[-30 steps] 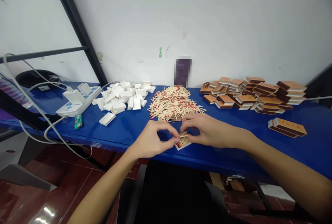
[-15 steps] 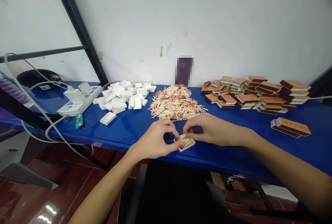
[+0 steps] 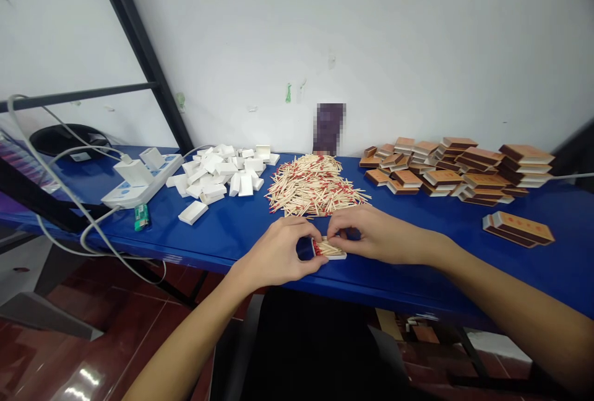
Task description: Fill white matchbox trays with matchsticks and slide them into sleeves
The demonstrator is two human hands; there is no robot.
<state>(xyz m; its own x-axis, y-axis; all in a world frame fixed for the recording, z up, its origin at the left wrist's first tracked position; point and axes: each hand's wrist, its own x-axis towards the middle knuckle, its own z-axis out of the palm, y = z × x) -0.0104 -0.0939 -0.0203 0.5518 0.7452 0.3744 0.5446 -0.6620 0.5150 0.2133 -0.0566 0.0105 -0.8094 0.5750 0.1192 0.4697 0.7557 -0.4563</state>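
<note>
A small white matchbox tray (image 3: 338, 257) full of red-headed matches lies near the front edge of the blue table. My left hand (image 3: 283, 252) is closed on the tray's left end, thumb at the near side and fingers at the far side. The matches' red heads point toward that hand. My right hand (image 3: 364, 234) is at the tray's right end, thumb and forefinger pinched over the match ends; whether a single match is between them I cannot make out. Just beyond the hands lies a big heap of loose matches (image 3: 310, 184).
White trays (image 3: 218, 169) are piled at the left, one (image 3: 193, 212) lying apart. Orange-brown matchbox sleeves (image 3: 445, 172) are stacked at the right, with a pair (image 3: 520, 228) nearer me. A power strip (image 3: 142, 181) with cables and a small green object (image 3: 142, 217) are at far left.
The tray has turned from slanting to nearly parallel with the table edge. My right fingers have shifted slightly over the match ends, and more of the red heads now shows.
</note>
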